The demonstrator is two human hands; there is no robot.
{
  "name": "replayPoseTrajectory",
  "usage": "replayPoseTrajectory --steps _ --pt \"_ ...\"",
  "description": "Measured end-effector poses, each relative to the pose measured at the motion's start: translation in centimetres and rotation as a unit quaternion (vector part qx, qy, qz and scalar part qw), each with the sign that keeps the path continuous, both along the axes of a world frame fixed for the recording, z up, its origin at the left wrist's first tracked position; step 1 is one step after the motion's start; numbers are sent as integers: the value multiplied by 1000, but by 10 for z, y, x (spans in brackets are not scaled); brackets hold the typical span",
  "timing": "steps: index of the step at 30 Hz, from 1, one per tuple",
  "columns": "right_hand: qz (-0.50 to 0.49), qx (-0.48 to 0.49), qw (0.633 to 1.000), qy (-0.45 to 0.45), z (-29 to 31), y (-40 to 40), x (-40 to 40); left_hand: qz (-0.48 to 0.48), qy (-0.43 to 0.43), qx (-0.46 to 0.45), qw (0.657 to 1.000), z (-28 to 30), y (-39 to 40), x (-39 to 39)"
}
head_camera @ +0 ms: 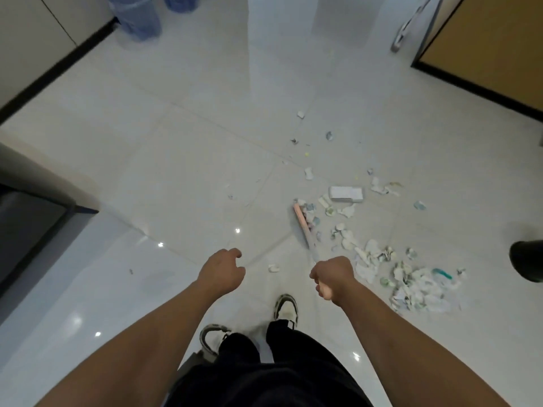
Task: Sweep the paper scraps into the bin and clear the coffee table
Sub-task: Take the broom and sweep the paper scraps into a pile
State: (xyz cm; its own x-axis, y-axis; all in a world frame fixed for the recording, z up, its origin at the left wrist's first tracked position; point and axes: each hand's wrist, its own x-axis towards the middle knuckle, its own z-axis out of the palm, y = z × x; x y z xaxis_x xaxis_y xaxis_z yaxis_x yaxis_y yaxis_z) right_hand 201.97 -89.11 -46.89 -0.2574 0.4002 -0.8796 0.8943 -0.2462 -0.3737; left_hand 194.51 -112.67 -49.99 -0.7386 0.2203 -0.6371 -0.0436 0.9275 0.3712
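I see a glossy tiled floor (pixel 182 148); my right grip (pixel 333 276) clamps the broom (pixel 304 223) beside the paper scraps (pixel 411 284), left grip (pixel 221 271) loosely curled, empty.

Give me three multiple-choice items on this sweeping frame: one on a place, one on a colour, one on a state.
1. Where does the main heap of paper scraps lie relative to the broom head?
A. To its right, on the floor
B. To its left, by the dark cabinet
C. Inside a bin

2. What colour is the broom head?
A. Green
B. Pink
C. Black

3. What is the left hand doing?
A. Gripping the broom handle
B. Lifting the white box
C. Holding nothing, fingers loosely curled

Answers:
1 A: the scraps are spread on the tiles right of the head.
2 B: the head shows pale pink.
3 C: only the right hand has a grip on the broom handle; the left is off it.
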Motion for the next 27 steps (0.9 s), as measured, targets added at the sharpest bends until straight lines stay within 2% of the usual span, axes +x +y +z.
replayPoseTrajectory --steps 3,5,9,12,17,22,27 --pt "37 52 998 4 -4 9 0 -13 11 -15 1000 4 19 -2" --pt "30 50 998 6 -3 11 -6 -13 13 -22 1000 8 27 -5" --pt "-2 -51 998 27 4 5 -27 -12 23 -26 999 17 34 -12" --pt "23 -122 991 57 11 -11 -49 -12 33 -31 999 24 27 -22" --pt "69 -163 982 72 17 -51 -96 12 44 -47 998 31 -4 -56" --pt "88 -157 982 62 7 -94 -153 6 44 -48 998 24 -43 -112" --pt "-7 -106 994 28 -9 -110 -206 -25 27 -32 999 7 -84 -183"
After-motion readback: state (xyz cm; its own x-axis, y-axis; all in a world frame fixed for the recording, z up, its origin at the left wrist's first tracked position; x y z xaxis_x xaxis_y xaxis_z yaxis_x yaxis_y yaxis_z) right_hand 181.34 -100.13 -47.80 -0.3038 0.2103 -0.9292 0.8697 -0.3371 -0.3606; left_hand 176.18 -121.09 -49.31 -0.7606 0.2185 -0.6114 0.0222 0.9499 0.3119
